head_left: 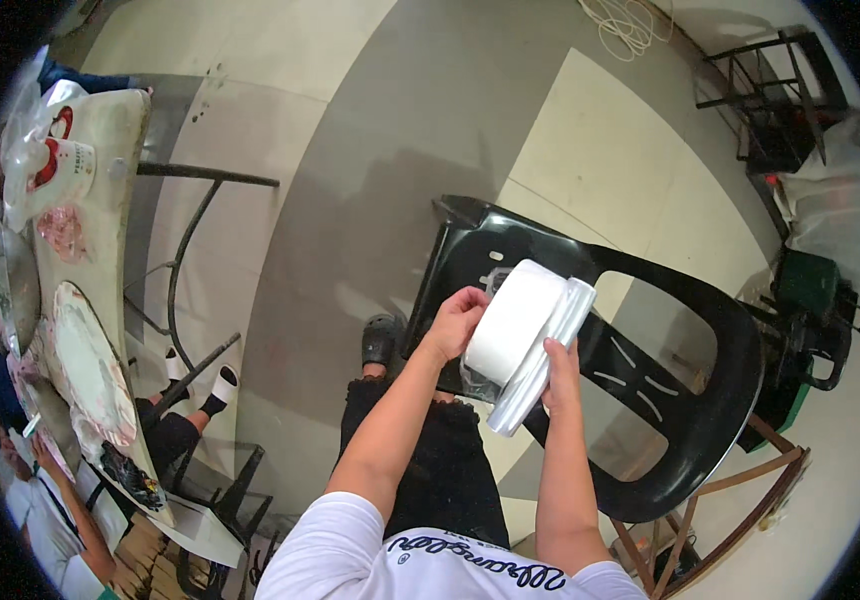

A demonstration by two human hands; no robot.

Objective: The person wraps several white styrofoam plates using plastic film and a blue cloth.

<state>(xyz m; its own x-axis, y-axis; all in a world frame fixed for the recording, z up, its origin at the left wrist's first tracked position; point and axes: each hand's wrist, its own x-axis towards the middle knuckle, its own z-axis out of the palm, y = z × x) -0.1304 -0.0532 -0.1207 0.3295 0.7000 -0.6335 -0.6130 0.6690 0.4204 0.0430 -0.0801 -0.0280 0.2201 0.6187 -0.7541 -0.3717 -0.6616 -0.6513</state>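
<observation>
The view looks from the person's head, through the left of two side-by-side fisheye cameras, and faces steeply down. The white shirt is closest, at the lower edge, where the forearms enter; the left hand and right hand come near mid-picture. Floor fills the upper part, farther off; the counter bends along the left rim.

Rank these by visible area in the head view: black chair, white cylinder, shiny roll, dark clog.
1. Black chair
2. White cylinder
3. Shiny roll
4. Dark clog
</observation>
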